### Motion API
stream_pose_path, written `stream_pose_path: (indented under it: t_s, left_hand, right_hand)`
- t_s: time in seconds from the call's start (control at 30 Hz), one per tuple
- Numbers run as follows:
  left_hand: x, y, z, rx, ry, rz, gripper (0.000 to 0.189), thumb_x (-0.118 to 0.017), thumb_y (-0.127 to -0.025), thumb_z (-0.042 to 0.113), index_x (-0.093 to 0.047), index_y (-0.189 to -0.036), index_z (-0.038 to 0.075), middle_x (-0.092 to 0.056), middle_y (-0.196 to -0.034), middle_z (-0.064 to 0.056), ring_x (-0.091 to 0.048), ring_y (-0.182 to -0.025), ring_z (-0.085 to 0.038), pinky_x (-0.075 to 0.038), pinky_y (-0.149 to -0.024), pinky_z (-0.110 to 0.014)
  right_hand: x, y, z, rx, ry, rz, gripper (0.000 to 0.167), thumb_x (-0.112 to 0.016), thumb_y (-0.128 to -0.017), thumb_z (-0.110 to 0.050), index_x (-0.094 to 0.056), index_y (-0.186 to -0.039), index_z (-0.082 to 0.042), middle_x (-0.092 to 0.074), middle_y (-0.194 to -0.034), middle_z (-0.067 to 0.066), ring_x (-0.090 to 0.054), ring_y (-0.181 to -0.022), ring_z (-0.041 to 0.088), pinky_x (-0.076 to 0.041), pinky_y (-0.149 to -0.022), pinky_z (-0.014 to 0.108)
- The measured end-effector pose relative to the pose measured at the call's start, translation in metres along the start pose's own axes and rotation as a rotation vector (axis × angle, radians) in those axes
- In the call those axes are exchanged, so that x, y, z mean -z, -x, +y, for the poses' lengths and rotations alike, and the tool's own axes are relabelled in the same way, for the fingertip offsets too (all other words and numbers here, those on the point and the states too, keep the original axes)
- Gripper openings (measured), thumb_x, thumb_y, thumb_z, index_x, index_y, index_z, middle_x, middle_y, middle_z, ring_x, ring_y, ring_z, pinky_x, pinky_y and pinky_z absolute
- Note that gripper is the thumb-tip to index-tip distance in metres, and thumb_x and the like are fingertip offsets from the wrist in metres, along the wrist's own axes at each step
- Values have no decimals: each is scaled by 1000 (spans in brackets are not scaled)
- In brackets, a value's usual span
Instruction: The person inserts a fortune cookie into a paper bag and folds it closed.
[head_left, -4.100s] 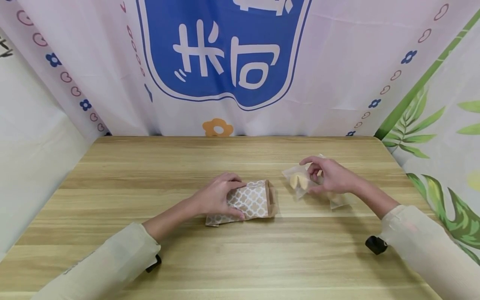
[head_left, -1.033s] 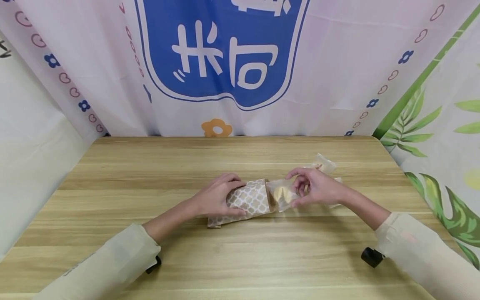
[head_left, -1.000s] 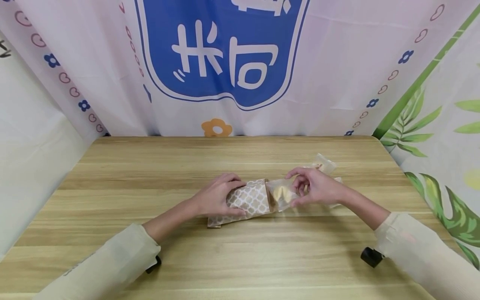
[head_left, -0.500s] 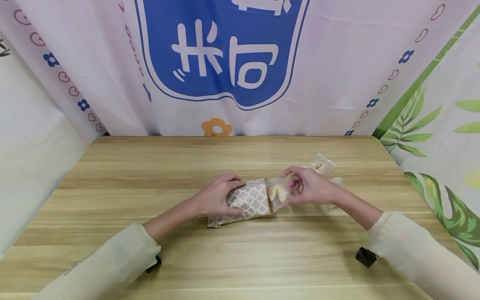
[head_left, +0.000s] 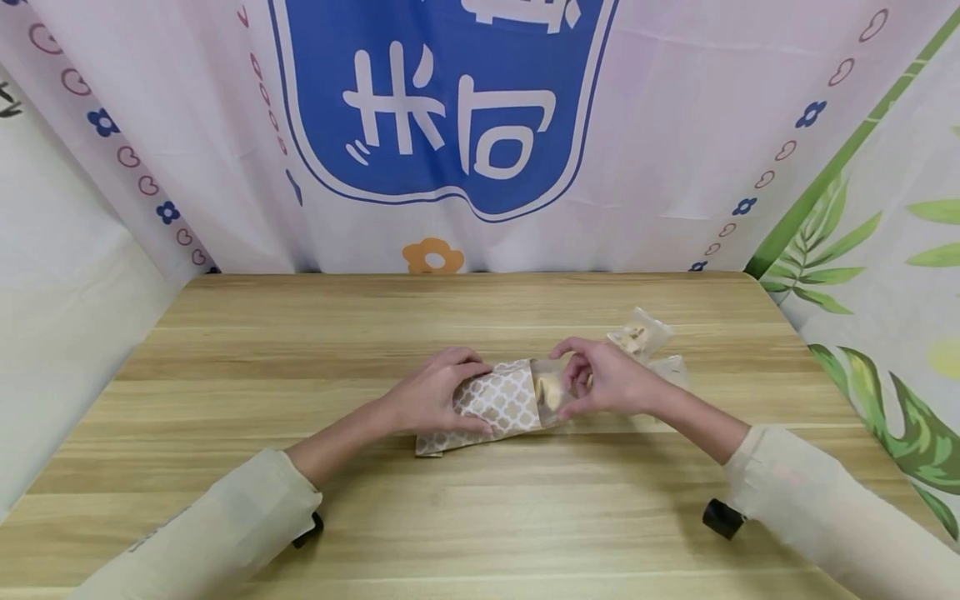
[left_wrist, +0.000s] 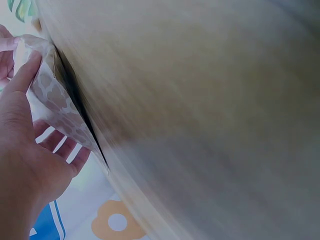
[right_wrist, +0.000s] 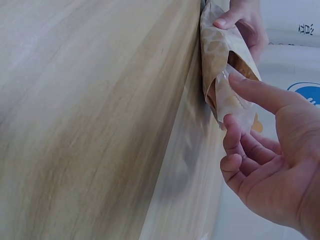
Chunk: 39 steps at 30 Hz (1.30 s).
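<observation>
A paper bag (head_left: pixel 506 404) with a tan and white lattice print lies on its side at mid-table, its mouth facing right. My left hand (head_left: pixel 431 393) grips it from the left, thumb on the near side and fingers on the far side. At the mouth, my right hand (head_left: pixel 615 379) pinches a fortune cookie (head_left: pixel 551 390) in a clear wrapper, which sits partly inside the bag. In the right wrist view the wrapper (right_wrist: pixel 231 102) pokes out between the brown paper edges, thumb and fingertips right at it. The left wrist view shows the bag (left_wrist: pixel 60 107) between spread fingers and thumb.
Beyond the right hand lies one clear packet (head_left: pixel 636 335) with pale pieces in it. Another clear packet (head_left: pixel 672 369) is partly hidden by that hand. The wooden table (head_left: pixel 300 333) ends at a printed curtain (head_left: pixel 660 150) at the back.
The right hand has brought the wrapped fortune cookie leftward from the table's right side to the bag's mouth and partly into it. The left hand stays on the bag.
</observation>
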<state>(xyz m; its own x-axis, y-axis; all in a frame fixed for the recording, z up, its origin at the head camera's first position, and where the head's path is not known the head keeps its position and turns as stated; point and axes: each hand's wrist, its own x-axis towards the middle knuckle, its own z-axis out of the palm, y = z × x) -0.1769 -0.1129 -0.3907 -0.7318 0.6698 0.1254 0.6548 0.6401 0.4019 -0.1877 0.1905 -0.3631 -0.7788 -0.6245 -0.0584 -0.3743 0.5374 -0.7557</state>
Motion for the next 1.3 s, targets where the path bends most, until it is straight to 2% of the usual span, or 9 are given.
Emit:
stream_pose_path:
  t_s: [0.17, 0.4, 0.6, 0.8, 1.1, 1.3]
  left_hand:
    - [0, 0, -1, 0, 7, -6, 87, -89, -76, 53, -62, -140, 1, -59, -138, -15, -54, -130, -31, -45, -112, -49]
    - [0, 0, -1, -3, 6, -6, 87, -88, -77, 53, -62, -141, 1, -59, -139, -16, -54, -130, -32, -45, -112, -50]
    - [-1, -1, -1, -4, 0, -5, 87, -88, -77, 53, -62, -141, 1, -59, -139, -16, -54, -130, -32, -45, -112, -49]
    - [-1, -1, -1, 6, 2, -10, 87, -88, -77, 53, -62, -141, 1, -59, -139, -15, -55, -130, -32, -45, -112, -48]
    - [-2, -2, -2, 18, 14, -17, 88, -88, -77, 54, -61, -142, 2, -58, -140, -15, -54, -131, -31, -44, -113, -48]
    - [-2, -2, -2, 23, 21, -20, 87, -89, -77, 53, -61, -142, 2, -58, -140, -15, -53, -131, -31, -44, -114, -48]
  right_hand:
    - [-2, 0, 0, 16, -1, -5, 78, -93, -73, -5, -50, -136, 13, -69, -88, 2, -66, -76, 13, -59, -73, 29]
    - [-4, 0, -2, 3, -61, -23, 73, -81, -74, 7, -48, -139, 14, -69, -92, 5, -66, -78, 15, -59, -74, 29]
    - [-8, -1, -4, -27, -185, -4, 73, -84, -74, 8, -48, -137, 12, -72, -93, 10, -64, -75, 18, -55, -67, 24]
    - [-11, -2, -5, -33, -209, 14, 75, -91, -74, 0, -50, -135, 9, -75, -94, 10, -65, -74, 18, -56, -67, 25]
    - [-13, -3, -1, 14, -297, -94, 79, -84, -76, 9, -42, -142, 16, -70, -109, 19, -66, -78, 15, -58, -71, 26]
    - [-14, -3, 1, 10, -327, -103, 79, -82, -78, 9, -39, -144, 18, -70, -112, 22, -66, -80, 16, -58, -72, 25]
